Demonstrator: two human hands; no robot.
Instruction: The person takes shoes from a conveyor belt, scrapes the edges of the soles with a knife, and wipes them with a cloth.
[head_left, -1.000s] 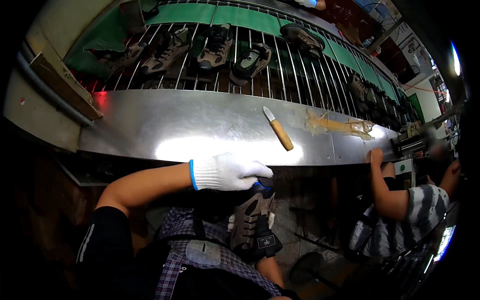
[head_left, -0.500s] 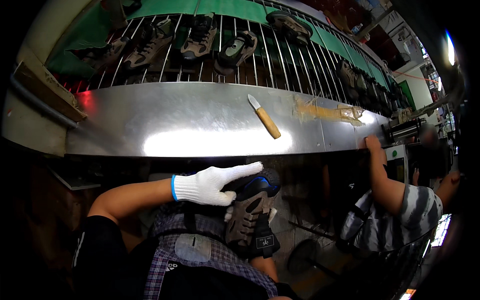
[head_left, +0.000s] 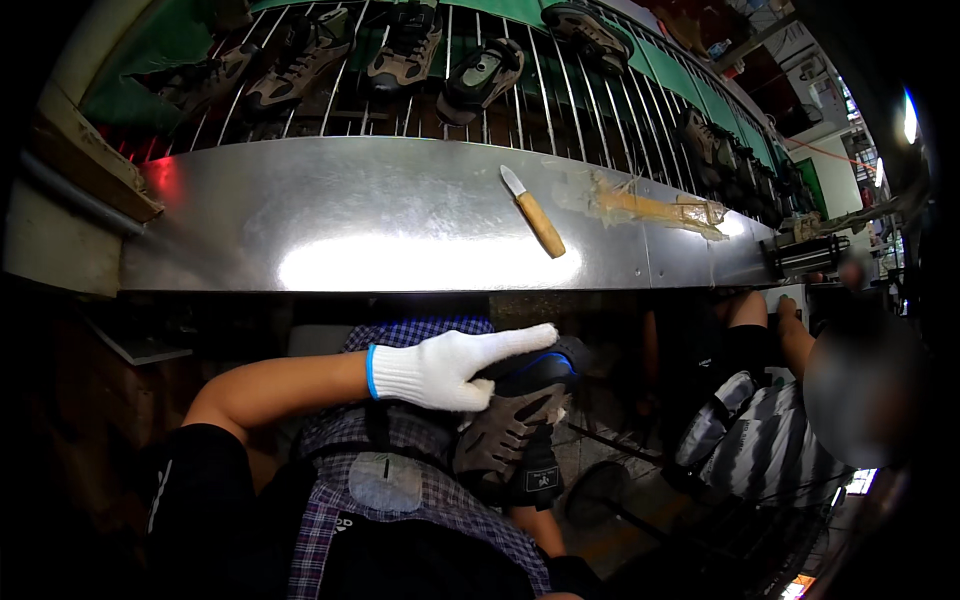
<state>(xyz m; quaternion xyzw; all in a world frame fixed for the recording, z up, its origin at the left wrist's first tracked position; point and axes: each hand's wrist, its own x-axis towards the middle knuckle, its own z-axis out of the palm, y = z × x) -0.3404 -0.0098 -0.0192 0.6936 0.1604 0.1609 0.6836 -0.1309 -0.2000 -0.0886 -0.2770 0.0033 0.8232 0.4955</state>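
My left hand [head_left: 450,370], in a white knit glove with a blue cuff, lies at the toe of a brown and black lace-up shoe [head_left: 505,430]. Its index finger stretches over the toe and its thumb stands apart. The shoe is held up before my lap, toe pointing away, with a blue glint along the toe edge. My right forearm [head_left: 538,530] reaches up behind the shoe; that hand is mostly hidden, gripping it from beneath, with a bit of white showing at the edge. A knife [head_left: 533,212] with a wooden handle rests on the metal bench, touched by neither hand.
The metal ledge [head_left: 220,215] runs across in front of me, brown tape [head_left: 660,210] stuck on its right part. Beyond it, several similar shoes [head_left: 405,55] sit on a rack of metal bars [head_left: 545,95]. To the right sits another person in a striped shirt [head_left: 765,445].
The ledge and rack sit slightly higher in the picture. My left hand and the shoe's toe have shifted a little right. The other person has leaned and taken a hand off the ledge.
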